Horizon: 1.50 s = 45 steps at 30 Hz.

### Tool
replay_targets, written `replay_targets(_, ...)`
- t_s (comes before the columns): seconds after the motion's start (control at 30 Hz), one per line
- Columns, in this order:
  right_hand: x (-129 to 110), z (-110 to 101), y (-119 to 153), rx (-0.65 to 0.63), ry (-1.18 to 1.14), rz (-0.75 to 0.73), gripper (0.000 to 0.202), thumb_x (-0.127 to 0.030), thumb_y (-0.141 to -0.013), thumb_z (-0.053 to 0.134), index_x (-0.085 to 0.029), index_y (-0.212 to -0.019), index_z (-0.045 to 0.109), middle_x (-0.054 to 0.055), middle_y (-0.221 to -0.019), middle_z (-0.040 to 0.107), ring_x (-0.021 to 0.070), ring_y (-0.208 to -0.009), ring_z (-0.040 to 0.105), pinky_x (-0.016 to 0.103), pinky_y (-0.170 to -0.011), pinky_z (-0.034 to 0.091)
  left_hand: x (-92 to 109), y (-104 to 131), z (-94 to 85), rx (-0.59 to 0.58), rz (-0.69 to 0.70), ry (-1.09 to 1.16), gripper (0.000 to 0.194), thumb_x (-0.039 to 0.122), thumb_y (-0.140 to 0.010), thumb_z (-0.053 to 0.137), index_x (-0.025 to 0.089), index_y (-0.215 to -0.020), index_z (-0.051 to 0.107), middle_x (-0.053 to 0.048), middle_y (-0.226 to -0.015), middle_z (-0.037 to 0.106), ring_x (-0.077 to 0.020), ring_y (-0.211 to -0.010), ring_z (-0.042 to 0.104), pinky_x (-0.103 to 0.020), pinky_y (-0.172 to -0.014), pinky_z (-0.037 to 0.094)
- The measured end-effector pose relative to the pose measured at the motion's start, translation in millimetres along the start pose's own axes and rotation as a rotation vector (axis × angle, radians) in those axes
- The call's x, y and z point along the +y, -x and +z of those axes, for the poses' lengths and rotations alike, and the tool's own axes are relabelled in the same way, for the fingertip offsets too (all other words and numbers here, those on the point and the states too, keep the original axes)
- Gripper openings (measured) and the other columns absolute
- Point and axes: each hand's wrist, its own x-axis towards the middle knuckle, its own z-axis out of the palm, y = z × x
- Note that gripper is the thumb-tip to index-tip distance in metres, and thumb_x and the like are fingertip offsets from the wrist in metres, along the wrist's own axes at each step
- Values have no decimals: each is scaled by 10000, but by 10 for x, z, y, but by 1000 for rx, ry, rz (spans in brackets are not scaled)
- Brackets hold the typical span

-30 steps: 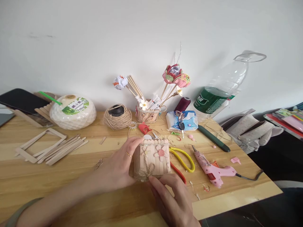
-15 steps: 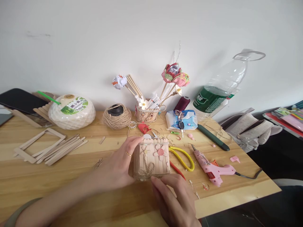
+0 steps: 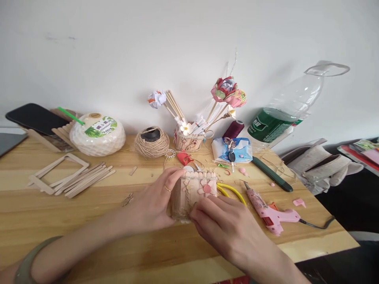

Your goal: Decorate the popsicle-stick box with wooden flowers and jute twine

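A small box of upright craft sticks (image 3: 189, 185), with stick flowers and a band of twine on it, is tilted above the wooden table. My left hand (image 3: 158, 197) is wrapped round its left side, thumb below and fingers near the top rim. Against the lower front, my right hand (image 3: 222, 221) has thumb and fingers pinched together at the twine bow, which they mostly cover. Behind the box, yellow-handled pliers (image 3: 232, 191) lie partly hidden.
To the right lies a pink glue gun (image 3: 275, 219) with its cord. Loose craft sticks (image 3: 89, 181) and a stick frame (image 3: 59, 173) are at left. Along the wall stand a white coconut (image 3: 97, 136), a twine ball (image 3: 151, 142), a flower holder (image 3: 189, 141) and a plastic bottle (image 3: 275, 122).
My right hand has come up from below the box onto its lower front, its fingers closing at the bow. The left hand keeps its hold. The whole view has shifted slightly.
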Motion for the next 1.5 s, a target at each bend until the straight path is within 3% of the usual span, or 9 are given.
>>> replay_targets(0.13, 54, -39, -74, -64, 35, -62, 292, -76, -901, 381, -144, -672, 549, 21, -702, 502, 124, -573, 393, 265, -525, 359, -16, -3, 8, 30, 21, -21, 936, 343, -684, 681, 327, -1342, 16, -136, -1326, 299, -324, -1178, 428, -538, -911, 453)
replay_targets(0.7, 57, 68, -71, 27, 35, -21, 280, -103, -891, 424, -145, -654, 567, 18, -676, 517, 113, -568, 452, 247, -511, 363, -19, -13, -18, 21, 66, -7, 909, 254, -685, 674, 293, -1344, 50, -149, -1335, 288, -319, -1221, 380, -529, -959, 414)
replay_targets(0.87, 1, 75, -66, 57, 76, -5, 293, -70, -880, 386, -152, -657, 557, 13, -662, 514, 112, -532, 414, 269, -461, 307, 3, -22, -43, 31, 59, 6, 865, 246, -683, 655, 252, -1349, 103, -163, -1330, 314, -330, -1211, 394, -534, -938, 429)
replay_targets(1.03, -80, 93, 8, 94, 93, -73, 309, -36, -869, 353, -132, -719, 606, 34, -640, 549, 148, -550, 444, 298, -464, 327, 24, -40, -50, 66, 35, 55, 819, 277, -693, 653, 260, -1336, 147, -135, -1321, 339, -300, -1230, 382, -495, -971, 418)
replay_targets(1.17, -140, 163, 112, 96, 153, -60, 277, -32, -868, 358, -22, -973, 614, 108, -861, 646, 189, -711, 564, 315, -583, 458, 0, -30, -16, 110, -60, 111, 857, 231, -667, 663, 262, -1342, 136, -124, -1336, 334, -281, -1190, 437, -456, -943, 449)
replay_targets(1.3, -124, 245, 266, 165, 64, 33, 322, -42, -877, 368, -41, -1145, 545, 106, -911, 646, 185, -845, 605, 290, -669, 519, 8, -19, -19, 106, -123, 133, 847, 253, -667, 672, 271, -1336, 153, -118, -1353, 343, -282, -1170, 470, -456, -935, 455)
replay_targets(1.43, -77, 328, 500, 387, -7, 206, 281, -42, -847, 464, -109, -1092, 583, 85, -872, 626, 149, -792, 619, 245, -640, 519, 27, -4, -37, 62, -146, 135, 873, 297, -658, 690, 295, -1341, 147, -112, -1374, 336, -289, -1146, 495, -462, -909, 472)
replay_targets(1.5, -59, 366, 624, 415, 2, 307, 267, -49, -842, 478, -126, -1064, 605, 82, -864, 630, 145, -756, 631, 238, -623, 522, 28, 3, -36, 58, -141, 117, 882, 308, -659, 690, 301, -1346, 136, -116, -1372, 334, -301, -1155, 486, -477, -918, 461)
